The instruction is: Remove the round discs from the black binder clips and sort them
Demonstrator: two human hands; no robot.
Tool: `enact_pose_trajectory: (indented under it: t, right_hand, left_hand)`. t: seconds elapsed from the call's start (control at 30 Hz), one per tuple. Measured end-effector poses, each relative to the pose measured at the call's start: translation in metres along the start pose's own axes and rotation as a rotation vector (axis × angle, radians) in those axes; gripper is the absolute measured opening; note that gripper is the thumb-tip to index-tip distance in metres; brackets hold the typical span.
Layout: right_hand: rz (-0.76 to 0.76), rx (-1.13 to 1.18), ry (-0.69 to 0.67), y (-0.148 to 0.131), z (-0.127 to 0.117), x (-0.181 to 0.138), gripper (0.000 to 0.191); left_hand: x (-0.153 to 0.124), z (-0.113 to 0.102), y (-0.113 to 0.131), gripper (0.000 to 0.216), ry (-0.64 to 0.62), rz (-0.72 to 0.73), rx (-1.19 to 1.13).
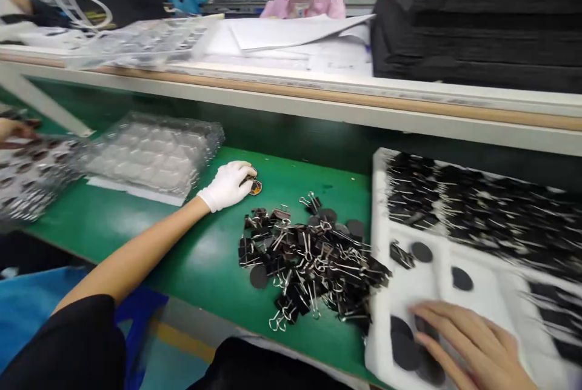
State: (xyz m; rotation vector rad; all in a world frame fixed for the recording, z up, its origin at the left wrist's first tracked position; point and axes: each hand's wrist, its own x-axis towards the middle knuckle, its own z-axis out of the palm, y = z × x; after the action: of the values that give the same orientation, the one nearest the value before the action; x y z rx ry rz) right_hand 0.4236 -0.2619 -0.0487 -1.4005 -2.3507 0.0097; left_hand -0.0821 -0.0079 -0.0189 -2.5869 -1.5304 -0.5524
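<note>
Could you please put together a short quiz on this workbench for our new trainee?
1. True or false: the left hand wears a white glove.
2. What does the bare right hand rest on? A) black discs in the white foam tray; B) a clear blister tray; C) sheets of paper.
3. Fill in: the heap of binder clips lies on a ___ mat.

Key: 1 true; 2 A; 3 green.
</note>
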Motion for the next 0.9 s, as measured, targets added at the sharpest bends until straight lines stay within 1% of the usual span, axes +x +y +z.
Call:
enact_pose_trajectory:
  t: [0.07,0.1,0.17,0.2,0.23,0.3,0.37,0.4,0.43,0.5,0.6,0.7,0.77,0.83,0.9]
  right_hand:
    - [0.034,0.014,0.01,-0.006,-0.017,0.012,0.033]
    - [0.082,0.046,0.067,-0.01,-0.026,0.023,0.03]
    - [0.219,0.174,0.143,-0.023,-0.046,0.053,0.027]
    - [0.277,0.26,0.141,-0.031,-0.054,0.072,0.027]
    - [0.336,0.356,0.1,-0.038,-0.06,0.093,0.03]
    - [0.451,0.564,-0.007,-0.052,-0.066,0.139,0.039]
    - [0.452,0.734,-0.136,-0.059,-0.059,0.185,0.042]
    - [0.41,0.766,-0.185,-0.061,-0.051,0.207,0.039]
    - [0.348,0.768,-0.202,-0.061,-0.042,0.228,0.037]
    - [0.227,0.7,-0.174,-0.059,-0.019,0.266,0.037]
    - [0.119,0.54,-0.135,-0.054,0.013,0.309,0.046]
    - [0.014,0.441,-0.178,-0.051,0.033,0.334,0.049]
    - [-0.041,0.397,-0.197,-0.051,0.039,0.343,0.046]
    - [-0.057,0.363,-0.212,-0.053,0.043,0.348,0.044]
    - [-0.055,0.345,-0.237,-0.055,0.046,0.351,0.043]
  left_hand:
    - [0.032,0.007,0.004,0.027,-0.044,0.11,-0.053]
    - [0.044,0.01,0.01,0.027,-0.068,0.165,-0.084]
    - [0.057,0.014,0.023,0.028,-0.112,0.268,-0.139]
    - [0.059,0.015,0.03,0.03,-0.128,0.309,-0.159]
    - [0.059,0.015,0.035,0.034,-0.14,0.336,-0.174]
    - [0.055,0.014,0.041,0.044,-0.128,0.321,-0.201]
    - [0.048,0.013,0.04,0.054,-0.081,0.248,-0.235]
    - [0.045,0.013,0.038,0.056,-0.058,0.212,-0.248]
    - [0.043,0.012,0.035,0.057,-0.042,0.184,-0.252]
    - [0.04,0.011,0.033,0.058,-0.029,0.159,-0.221]
    - [0.037,0.01,0.036,0.054,-0.021,0.153,-0.135]
    - [0.035,0.008,0.047,0.051,0.022,0.12,-0.086]
    - [0.034,0.008,0.055,0.057,0.045,0.073,-0.074]
    - [0.035,0.008,0.06,0.061,0.024,0.051,-0.065]
    - [0.036,0.009,0.062,0.058,-0.022,0.06,-0.06]
